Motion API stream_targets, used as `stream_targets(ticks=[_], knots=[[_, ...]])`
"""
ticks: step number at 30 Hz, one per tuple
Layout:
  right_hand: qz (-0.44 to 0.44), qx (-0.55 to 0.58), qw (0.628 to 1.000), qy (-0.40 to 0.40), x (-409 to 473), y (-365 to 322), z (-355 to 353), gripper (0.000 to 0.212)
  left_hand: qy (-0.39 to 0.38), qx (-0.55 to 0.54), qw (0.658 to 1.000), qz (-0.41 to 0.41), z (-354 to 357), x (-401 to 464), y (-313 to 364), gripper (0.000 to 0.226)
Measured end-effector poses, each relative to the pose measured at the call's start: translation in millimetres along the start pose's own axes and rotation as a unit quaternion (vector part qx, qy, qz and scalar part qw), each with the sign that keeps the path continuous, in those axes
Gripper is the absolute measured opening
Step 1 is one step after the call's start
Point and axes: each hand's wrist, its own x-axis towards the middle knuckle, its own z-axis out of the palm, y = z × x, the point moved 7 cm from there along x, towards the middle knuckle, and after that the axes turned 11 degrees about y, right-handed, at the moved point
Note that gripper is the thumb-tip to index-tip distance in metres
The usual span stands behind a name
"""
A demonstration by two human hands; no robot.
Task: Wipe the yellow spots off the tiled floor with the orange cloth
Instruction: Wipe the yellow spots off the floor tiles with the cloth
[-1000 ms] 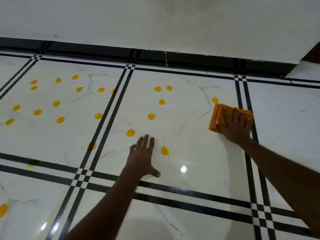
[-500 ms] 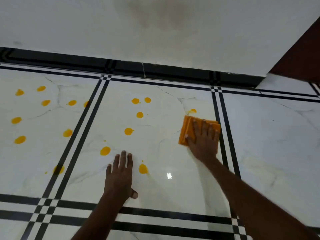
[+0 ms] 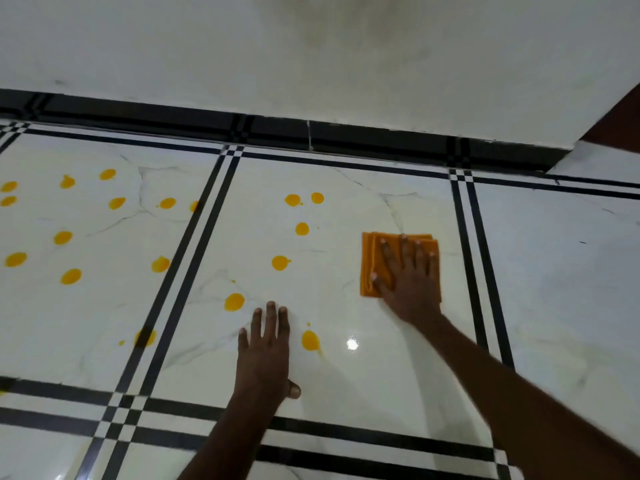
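My right hand lies flat with spread fingers on the folded orange cloth, pressing it onto the white tiled floor at the middle tile's right side. My left hand rests flat on the same tile, fingers together, holding nothing. Yellow spots remain on this tile: one just right of my left hand, one to its upper left, others further up. Several more yellow spots dot the left tile.
Black double stripes frame the tiles. A white wall with a black skirting runs across the back, ending at a corner at the right, with a dark brown surface beyond. A light glare shines near the cloth.
The cloth under my right hand has slid left and toward me across the tile. The yellow spot beside it has vanished. My left hand has stayed planted.
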Motion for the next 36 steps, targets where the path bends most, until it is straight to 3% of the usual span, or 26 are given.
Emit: stream_targets(ticks=[4, 7, 10, 14, 18, 22, 26, 28, 32, 36], knots=[[0.069, 0.048, 0.996, -0.032, 60.7, -29.9, -1.4, 0.101, 0.013, -0.004, 1.000, 0.005, -0.2, 0.8, 0.2, 0.141], [-0.015, 0.047, 0.998, -0.043, 27.7, -85.6, 9.8, 0.091, 0.017, -0.022, 1.000, 0.006, 1.0, -2.7, -4.8, 0.142], [-0.065, 0.022, 0.998, 0.005, -44.0, -65.5, 9.1, 0.081, 0.032, -0.041, 0.999, 0.009, -1.1, -4.4, -7.0, 0.141], [0.002, -0.010, 1.000, 0.017, -78.9, -4.1, 0.3, 0.082, 0.038, -0.053, 0.998, -0.002, -5.4, -13.1, -13.6, 0.131], [0.035, 0.006, 0.999, 0.023, -30.7, -56.6, 6.8, 0.083, 0.064, -0.067, 0.993, -0.071, -1.8, -33.4, -55.0, 0.129], [-0.129, 0.023, 0.991, 0.019, -87.7, -125.0, 14.6, 0.080, 0.045, -0.035, 0.991, -0.124, 5.1, -57.7, -99.7, 0.142], [-0.099, 0.048, 0.994, 0.023, -177.5, -100.2, -3.9, 0.079, 0.025, -0.032, 0.993, -0.107, 9.3, -61.0, -112.7, 0.146], [-0.094, 0.057, 0.994, 0.012, -168.9, -116.2, -3.6, 0.080, 0.010, -0.021, 0.994, -0.106, 10.3, -59.3, -112.0, 0.144], [-0.170, 0.071, 0.983, -0.001, -80.8, -194.5, 13.0, 0.080, -0.010, -0.030, 0.994, -0.106, 6.4, -57.0, -110.5, 0.143], [-0.080, 0.043, 0.996, -0.009, -25.9, -156.7, 15.0, 0.085, -0.005, -0.030, 0.995, -0.097, 6.1, -59.1, -116.5, 0.143]])
